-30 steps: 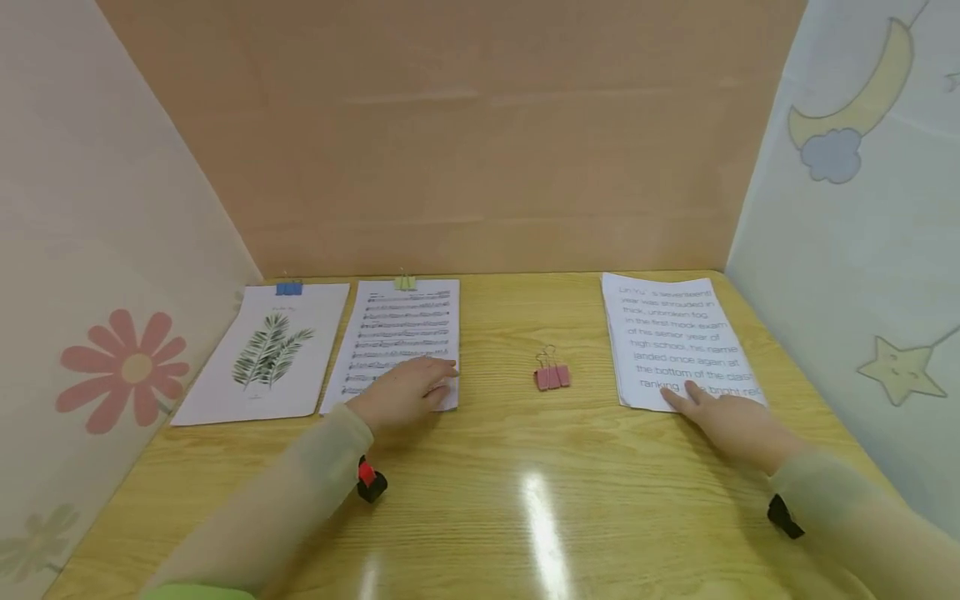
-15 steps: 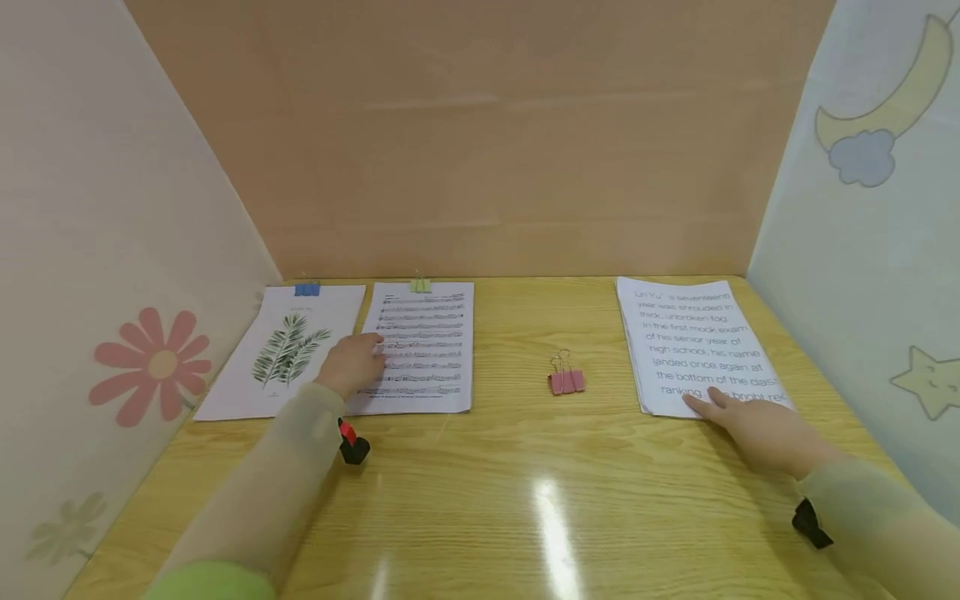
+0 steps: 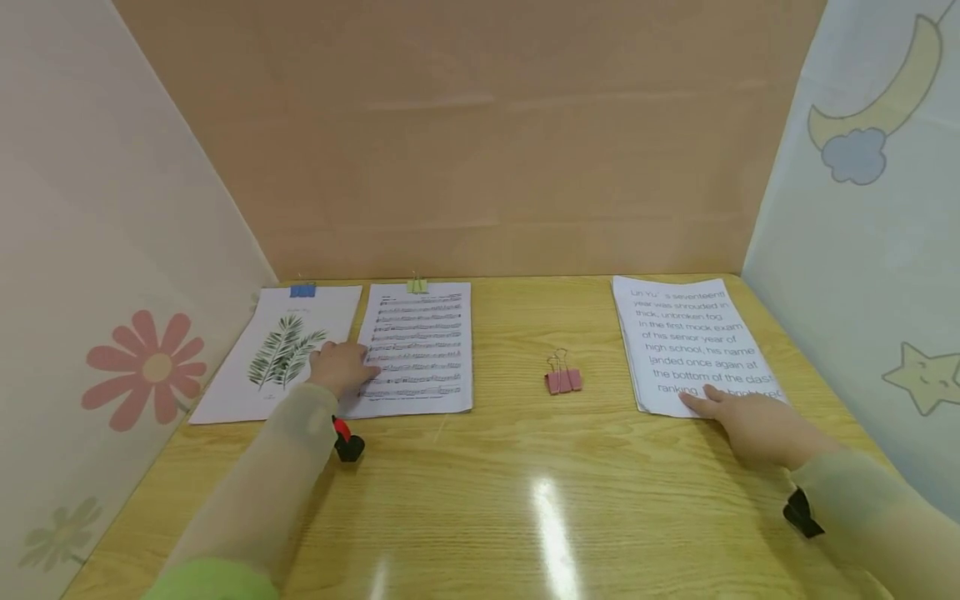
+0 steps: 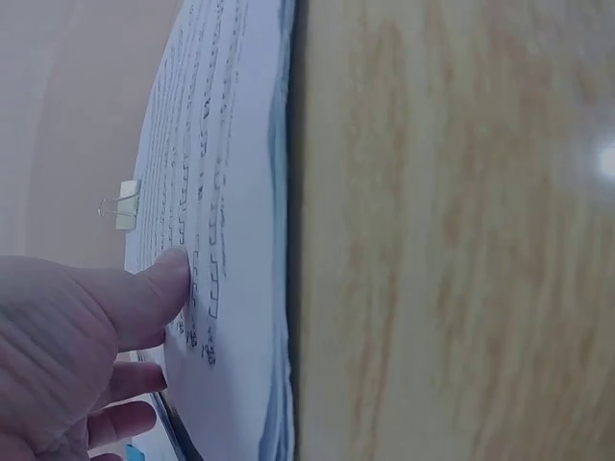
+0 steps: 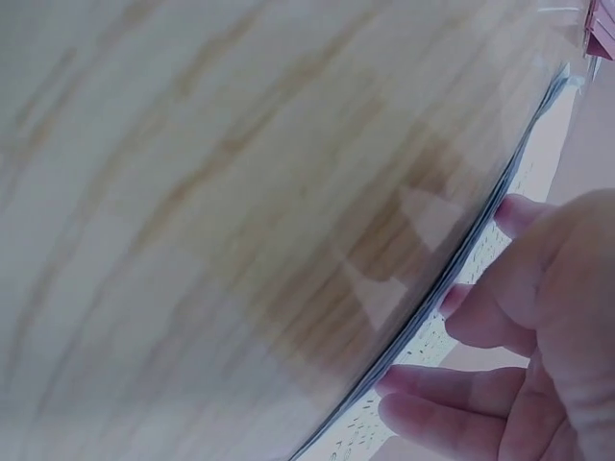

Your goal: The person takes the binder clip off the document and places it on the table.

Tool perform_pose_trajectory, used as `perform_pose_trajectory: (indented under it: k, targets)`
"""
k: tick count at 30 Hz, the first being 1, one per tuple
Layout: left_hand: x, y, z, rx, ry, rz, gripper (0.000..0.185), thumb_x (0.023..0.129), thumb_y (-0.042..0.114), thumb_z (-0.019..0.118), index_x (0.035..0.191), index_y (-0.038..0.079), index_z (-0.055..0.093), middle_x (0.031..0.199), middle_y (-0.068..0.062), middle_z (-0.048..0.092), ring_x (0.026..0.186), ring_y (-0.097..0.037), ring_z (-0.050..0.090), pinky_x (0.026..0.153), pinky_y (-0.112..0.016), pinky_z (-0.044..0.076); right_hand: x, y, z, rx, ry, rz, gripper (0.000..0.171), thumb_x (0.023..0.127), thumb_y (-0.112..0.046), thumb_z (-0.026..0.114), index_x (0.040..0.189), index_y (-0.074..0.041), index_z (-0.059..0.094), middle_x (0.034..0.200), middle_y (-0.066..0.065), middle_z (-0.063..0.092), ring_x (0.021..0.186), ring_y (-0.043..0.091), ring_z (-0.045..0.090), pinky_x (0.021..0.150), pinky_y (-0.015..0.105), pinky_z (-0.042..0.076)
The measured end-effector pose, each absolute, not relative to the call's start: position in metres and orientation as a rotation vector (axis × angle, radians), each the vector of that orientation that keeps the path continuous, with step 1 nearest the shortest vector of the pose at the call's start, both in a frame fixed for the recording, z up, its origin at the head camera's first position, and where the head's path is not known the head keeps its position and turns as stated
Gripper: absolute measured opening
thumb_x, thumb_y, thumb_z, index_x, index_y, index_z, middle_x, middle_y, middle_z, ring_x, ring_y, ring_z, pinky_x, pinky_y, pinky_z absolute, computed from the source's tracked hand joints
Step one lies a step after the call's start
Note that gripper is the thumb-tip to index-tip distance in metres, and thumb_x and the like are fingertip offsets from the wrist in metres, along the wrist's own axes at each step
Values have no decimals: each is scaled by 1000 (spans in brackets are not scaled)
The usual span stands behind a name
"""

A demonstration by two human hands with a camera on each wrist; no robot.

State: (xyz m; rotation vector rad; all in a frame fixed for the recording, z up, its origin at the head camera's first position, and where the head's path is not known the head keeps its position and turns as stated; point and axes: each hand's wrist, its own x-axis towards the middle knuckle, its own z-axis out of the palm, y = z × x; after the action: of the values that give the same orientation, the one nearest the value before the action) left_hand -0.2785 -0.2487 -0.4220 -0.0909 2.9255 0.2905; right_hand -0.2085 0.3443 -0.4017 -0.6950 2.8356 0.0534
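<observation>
My left hand (image 3: 339,368) lies over the left edge of a stack of sheet music (image 3: 420,358), thumb on the printed page and the other fingers toward the gap beside a stack with a leaf picture (image 3: 243,367). In the left wrist view the thumb (image 4: 165,288) touches the music page and the fingers are loosely bent beside it. A yellow binder clip (image 3: 417,286) sits on the music's top edge. At the right, my right hand (image 3: 757,427) rests its fingertips on the front edge of a stack of large-print text pages (image 3: 678,350), which has no clip on it.
A pink binder clip (image 3: 563,381) with its wire handles up lies on the wooden table (image 3: 465,492) between the stacks. A blue binder clip (image 3: 303,291) holds the leaf stack's top edge. Light walls flank the table, with a brown panel (image 3: 480,167) behind.
My left hand has moved left from the front right part of the sheet music to its left edge. The right hand stays at the text pages. The head view has shifted slightly.
</observation>
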Motion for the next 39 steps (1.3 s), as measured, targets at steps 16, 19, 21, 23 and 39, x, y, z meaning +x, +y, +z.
perform_pose_trajectory:
  k: [16,19,21,23,39]
  targets:
    - [-260,-230,-411,139,2788,133,73,88,51,63,147,12,41,153,-14,32,135,-46,25,99,-65,21,-211,340,-398,-705,2847,40,62,83,12,57,139,-15,53,133,30,50,100,50,59,81,56,48]
    - [-253,-221,-410,195,2782,136,75,87,51,64,146,11,42,153,-12,33,136,-45,25,100,-65,19,-211,339,-397,-692,2848,28,62,83,12,56,139,-16,53,134,29,49,103,50,57,82,57,47]
    - [-249,-215,-410,227,2782,133,76,86,52,65,146,12,42,153,-10,33,137,-45,25,102,-67,18,-211,338,-396,-691,2856,19,61,84,12,55,139,-16,53,135,29,49,104,50,57,83,57,47]
    - [-244,-207,-410,242,2781,140,76,85,52,66,146,12,43,153,-9,34,138,-44,24,104,-68,15,-210,338,-395,-691,2859,14,61,85,12,55,138,-16,54,135,29,49,104,50,57,83,57,47]
    - [-210,-164,-415,403,2819,47,81,80,65,64,144,19,46,151,-5,38,142,-35,20,107,-66,13,-217,337,-387,-710,2829,67,54,82,10,58,131,-13,61,124,28,58,105,48,58,85,57,47]
